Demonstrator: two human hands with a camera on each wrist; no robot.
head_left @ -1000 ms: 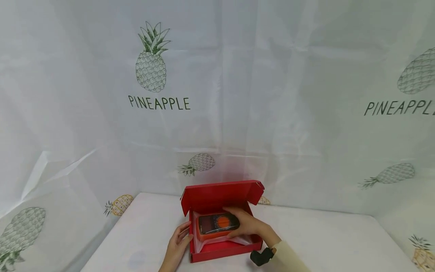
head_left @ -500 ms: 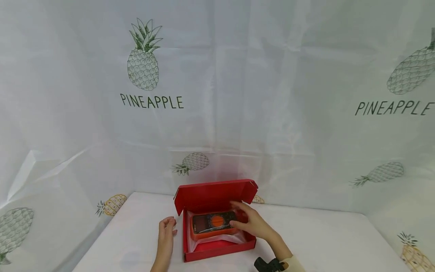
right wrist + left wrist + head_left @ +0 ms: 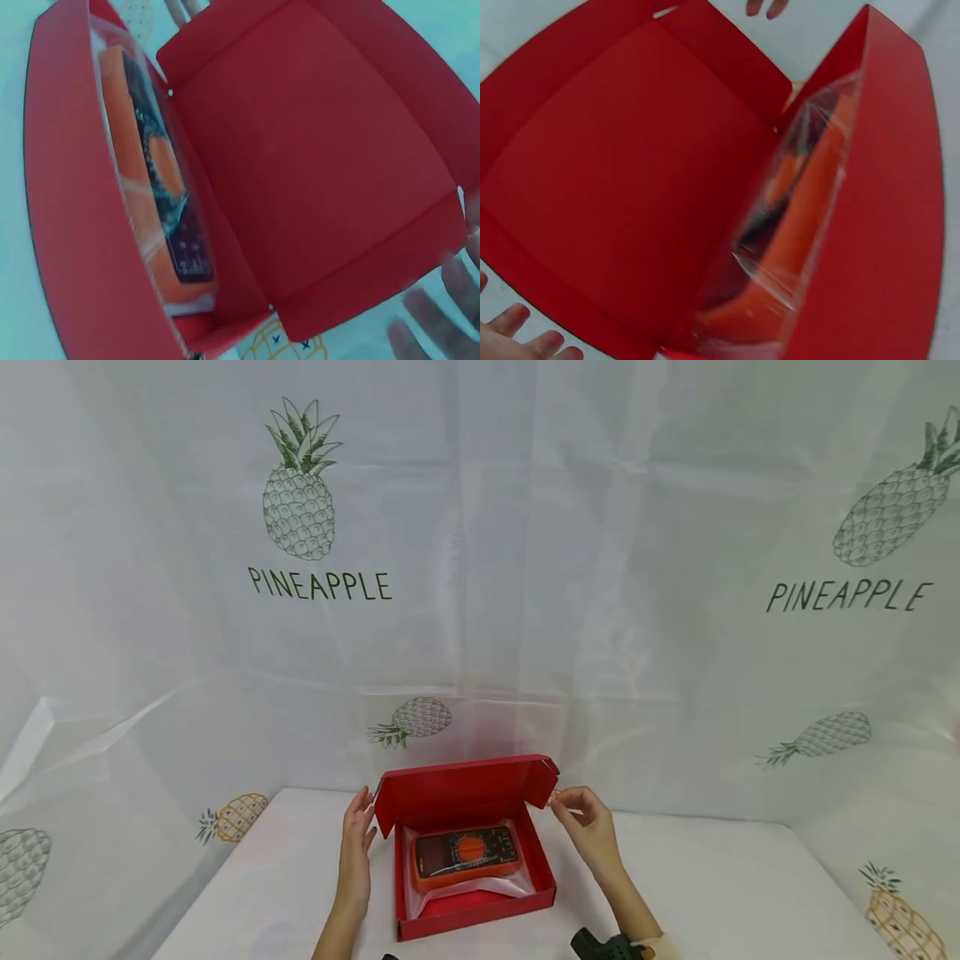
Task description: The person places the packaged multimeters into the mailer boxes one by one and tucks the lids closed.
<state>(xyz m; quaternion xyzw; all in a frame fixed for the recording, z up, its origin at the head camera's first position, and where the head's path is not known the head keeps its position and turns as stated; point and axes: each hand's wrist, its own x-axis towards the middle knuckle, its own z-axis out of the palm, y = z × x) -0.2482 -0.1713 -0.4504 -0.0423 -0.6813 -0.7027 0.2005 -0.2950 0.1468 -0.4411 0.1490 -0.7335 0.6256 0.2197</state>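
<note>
A red cardboard box (image 3: 480,906) stands on the white table with its lid (image 3: 457,793) raised at the back, side flaps folded forward. Inside lies an orange and black multimeter (image 3: 465,853) in a clear plastic bag (image 3: 517,883); both wrist views also show this multimeter (image 3: 169,180). My left hand (image 3: 356,852) is upright beside the lid's left flap, fingers extended and apart from one another in the left wrist view. On the other side, my right hand (image 3: 592,831) has its bent fingers close to the right flap (image 3: 542,783). Neither hand holds anything.
A white sheet (image 3: 600,568) printed with pineapples hangs behind and around the table (image 3: 697,893). A dark strap with a device (image 3: 611,945) sits on the right wrist. The lid stands close to the back edge of the table.
My right hand has left the multimeter and moved out of the box to the right of the lid. My left hand has let go of the box's left side and moved up beside the lid.
</note>
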